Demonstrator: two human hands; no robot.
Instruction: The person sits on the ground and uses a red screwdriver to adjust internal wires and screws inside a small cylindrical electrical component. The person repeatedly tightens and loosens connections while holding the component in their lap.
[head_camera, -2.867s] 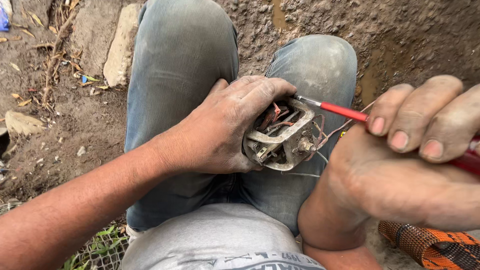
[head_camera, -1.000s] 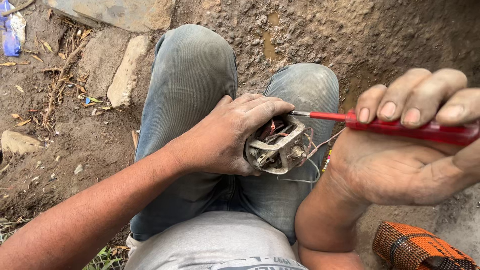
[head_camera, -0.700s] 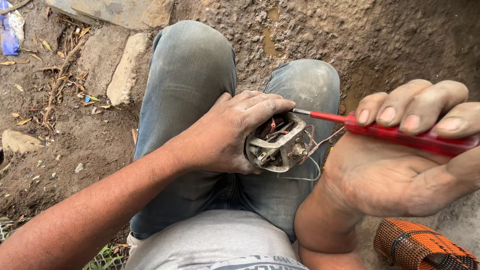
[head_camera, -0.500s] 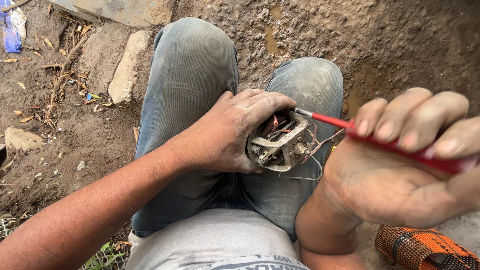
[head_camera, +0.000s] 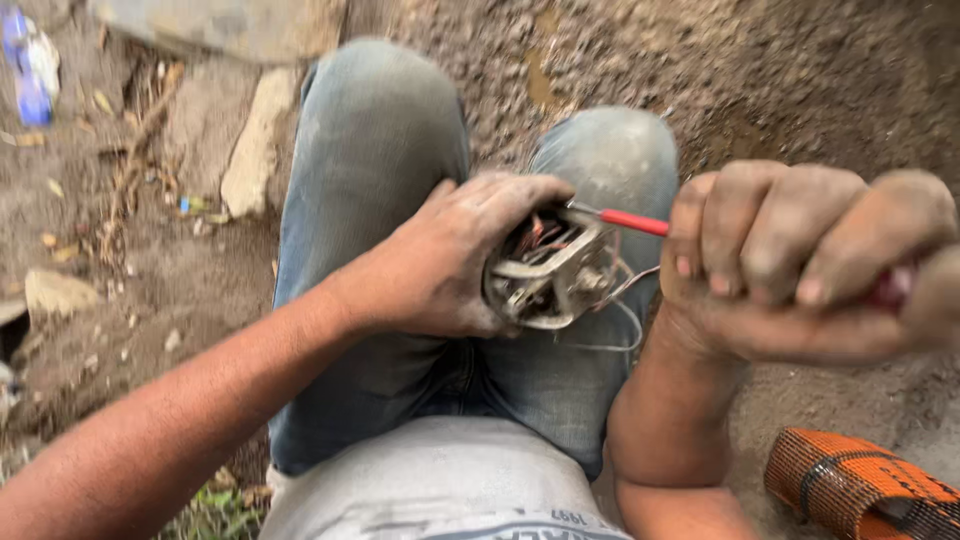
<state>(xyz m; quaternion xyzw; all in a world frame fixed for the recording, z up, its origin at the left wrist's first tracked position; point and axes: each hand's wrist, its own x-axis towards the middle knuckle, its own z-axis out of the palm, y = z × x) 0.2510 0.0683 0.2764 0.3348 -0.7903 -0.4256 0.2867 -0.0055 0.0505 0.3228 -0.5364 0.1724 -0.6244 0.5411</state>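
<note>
Fingers of my left hand (head_camera: 440, 265) wrap the small motor (head_camera: 550, 270) on my knees; my right hand (head_camera: 800, 265) fists the red screwdriver (head_camera: 632, 221), closer than before. Orange mesh roll (head_camera: 860, 495) lies nearby.

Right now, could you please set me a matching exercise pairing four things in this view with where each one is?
Things:
1. left hand
2. right hand
3. small motor
4. orange mesh roll

Places:
A. on the dirt at the lower right
B. wrapped around the motor
C. above the person's jeans, between the knees
D. gripping the red screwdriver

Pairs: 1-B, 2-D, 3-C, 4-A
</note>
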